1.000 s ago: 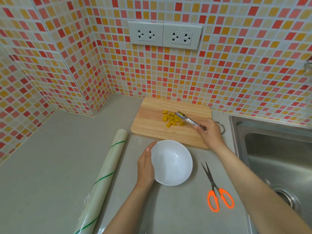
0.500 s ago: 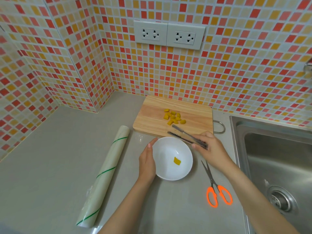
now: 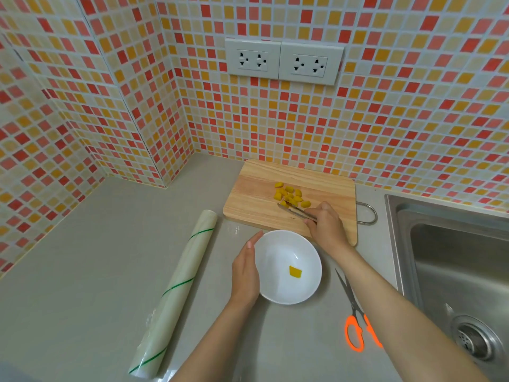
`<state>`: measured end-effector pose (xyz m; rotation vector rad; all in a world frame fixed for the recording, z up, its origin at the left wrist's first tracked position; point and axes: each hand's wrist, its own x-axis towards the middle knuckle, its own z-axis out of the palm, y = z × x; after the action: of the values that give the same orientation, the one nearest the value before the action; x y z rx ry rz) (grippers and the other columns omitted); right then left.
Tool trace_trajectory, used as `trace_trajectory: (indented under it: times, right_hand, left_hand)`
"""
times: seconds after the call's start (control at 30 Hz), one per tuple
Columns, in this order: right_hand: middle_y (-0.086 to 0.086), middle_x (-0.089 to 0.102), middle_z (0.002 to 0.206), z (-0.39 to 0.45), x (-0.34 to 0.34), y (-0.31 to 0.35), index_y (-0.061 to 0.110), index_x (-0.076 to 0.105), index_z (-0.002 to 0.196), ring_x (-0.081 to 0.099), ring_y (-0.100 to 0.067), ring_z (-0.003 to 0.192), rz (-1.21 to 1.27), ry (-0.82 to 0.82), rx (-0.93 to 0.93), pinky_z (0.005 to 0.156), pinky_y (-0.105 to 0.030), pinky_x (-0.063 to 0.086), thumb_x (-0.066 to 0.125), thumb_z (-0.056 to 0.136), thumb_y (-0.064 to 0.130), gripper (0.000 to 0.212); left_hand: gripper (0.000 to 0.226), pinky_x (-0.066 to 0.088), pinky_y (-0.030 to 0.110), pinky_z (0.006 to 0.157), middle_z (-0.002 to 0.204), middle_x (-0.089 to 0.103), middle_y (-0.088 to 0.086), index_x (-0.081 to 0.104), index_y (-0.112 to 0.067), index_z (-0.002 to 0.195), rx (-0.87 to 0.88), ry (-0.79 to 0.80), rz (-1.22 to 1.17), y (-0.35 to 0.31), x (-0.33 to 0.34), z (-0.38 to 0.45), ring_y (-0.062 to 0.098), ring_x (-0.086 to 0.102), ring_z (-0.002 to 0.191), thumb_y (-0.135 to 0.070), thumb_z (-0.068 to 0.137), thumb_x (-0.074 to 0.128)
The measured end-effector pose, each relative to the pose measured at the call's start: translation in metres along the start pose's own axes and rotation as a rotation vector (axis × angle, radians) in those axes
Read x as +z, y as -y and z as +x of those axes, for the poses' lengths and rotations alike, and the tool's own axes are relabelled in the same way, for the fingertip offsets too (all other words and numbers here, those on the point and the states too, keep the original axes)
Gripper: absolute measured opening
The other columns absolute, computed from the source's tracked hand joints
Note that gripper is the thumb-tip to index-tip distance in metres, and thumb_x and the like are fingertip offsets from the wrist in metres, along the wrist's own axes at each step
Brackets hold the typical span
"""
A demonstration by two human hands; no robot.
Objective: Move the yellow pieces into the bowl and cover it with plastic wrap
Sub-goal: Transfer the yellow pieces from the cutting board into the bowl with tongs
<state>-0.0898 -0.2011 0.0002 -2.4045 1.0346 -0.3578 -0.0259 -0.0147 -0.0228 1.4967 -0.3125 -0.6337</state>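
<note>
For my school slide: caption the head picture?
Right hand reaches tongs toward yellow pieces; left hand steadies bowl.

Domestic kitchen. Evidence: mosaic-tiled wall in red, orange and cream; double wall sockets; stainless sink with drain set into the grey table; wooden cutting board against the wall.
</note>
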Motion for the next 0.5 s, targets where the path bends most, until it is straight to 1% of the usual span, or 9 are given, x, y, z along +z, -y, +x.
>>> trace_trajectory:
  times: [0.1, 0.17, 0.23, 0.3, 0.33, 0.4, 0.43, 0.5]
  right_hand:
    - [-0.016, 0.054, 0.096, -0.01, -0.009, 0.004, 0.007, 0.066, 0.114, 0.054, -0.028, 0.091, 0.068, -0.06, -0.02, 0.07, -0.021, 0.032, 0.06, 0.086, 0.008, 0.029]
    - [-0.015, 0.054, 0.091, -0.024, -0.018, 0.006, 0.006, 0.068, 0.11, 0.054, -0.026, 0.085, 0.134, -0.091, -0.053, 0.067, -0.02, 0.031, 0.062, 0.085, 0.005, 0.026]
    - [-0.011, 0.053, 0.087, -0.042, -0.029, 0.008, 0.005, 0.069, 0.108, 0.054, -0.023, 0.083, 0.201, -0.097, -0.098, 0.066, -0.016, 0.033, 0.063, 0.083, 0.003, 0.026]
    - [-0.005, 0.053, 0.086, -0.063, -0.041, 0.009, 0.007, 0.07, 0.108, 0.055, -0.019, 0.083, 0.231, -0.069, -0.151, 0.07, -0.01, 0.037, 0.065, 0.082, 0.004, 0.027]
    - [-0.003, 0.054, 0.086, -0.072, -0.045, 0.009, 0.008, 0.07, 0.108, 0.056, -0.019, 0.085, 0.235, -0.041, -0.177, 0.075, -0.011, 0.04, 0.066, 0.081, 0.005, 0.027]
    - [-0.001, 0.055, 0.087, -0.089, -0.049, 0.007, 0.014, 0.07, 0.109, 0.056, -0.018, 0.09, 0.204, 0.023, -0.206, 0.085, -0.025, 0.041, 0.066, 0.082, 0.009, 0.028]
    - [0.001, 0.055, 0.088, -0.095, -0.049, 0.006, 0.018, 0.07, 0.11, 0.055, -0.017, 0.092, 0.171, 0.049, -0.21, 0.086, -0.03, 0.038, 0.066, 0.083, 0.011, 0.028]
    - [0.007, 0.053, 0.089, -0.103, -0.047, 0.005, 0.024, 0.068, 0.111, 0.052, -0.013, 0.094, 0.119, 0.083, -0.221, 0.083, -0.028, 0.028, 0.065, 0.084, 0.016, 0.029]
  left_hand:
    - [0.035, 0.046, 0.005, 0.076, 0.107, 0.064, -0.024, 0.062, -0.039, 0.106, 0.005, -0.001, 0.01, 0.0, 0.0, 0.0, -0.012, 0.059, 0.098, -0.03, 0.101, 0.029]
    - [0.035, 0.046, 0.011, 0.08, 0.108, 0.064, -0.023, 0.062, -0.039, 0.106, -0.003, -0.004, 0.005, 0.0, 0.0, 0.001, -0.008, 0.059, 0.101, -0.03, 0.1, 0.029]
    - [0.035, 0.047, 0.013, 0.08, 0.108, 0.064, -0.022, 0.062, -0.039, 0.105, -0.007, -0.002, 0.001, 0.001, -0.001, 0.001, -0.008, 0.059, 0.1, -0.03, 0.1, 0.029]
    - [0.036, 0.047, 0.009, 0.077, 0.108, 0.064, -0.022, 0.062, -0.039, 0.107, 0.0, 0.004, 0.009, 0.001, -0.001, 0.001, -0.012, 0.059, 0.098, -0.03, 0.101, 0.028]
    - [0.036, 0.047, 0.007, 0.076, 0.109, 0.064, -0.021, 0.062, -0.037, 0.109, 0.005, 0.009, 0.007, 0.001, -0.001, 0.001, -0.012, 0.059, 0.098, -0.031, 0.101, 0.027]
    - [0.037, 0.046, 0.005, 0.074, 0.109, 0.065, -0.018, 0.062, -0.033, 0.112, 0.001, 0.019, -0.012, 0.0, -0.001, 0.0, -0.011, 0.06, 0.098, -0.031, 0.101, 0.027]
    - [0.037, 0.047, 0.006, 0.073, 0.108, 0.065, -0.017, 0.062, -0.034, 0.111, -0.007, 0.023, -0.021, 0.0, -0.001, 0.0, -0.01, 0.06, 0.097, -0.031, 0.101, 0.026]
    - [0.037, 0.046, 0.005, 0.07, 0.106, 0.065, -0.017, 0.062, -0.035, 0.109, -0.012, 0.026, -0.022, -0.001, 0.0, 0.0, -0.01, 0.061, 0.094, -0.032, 0.101, 0.026]
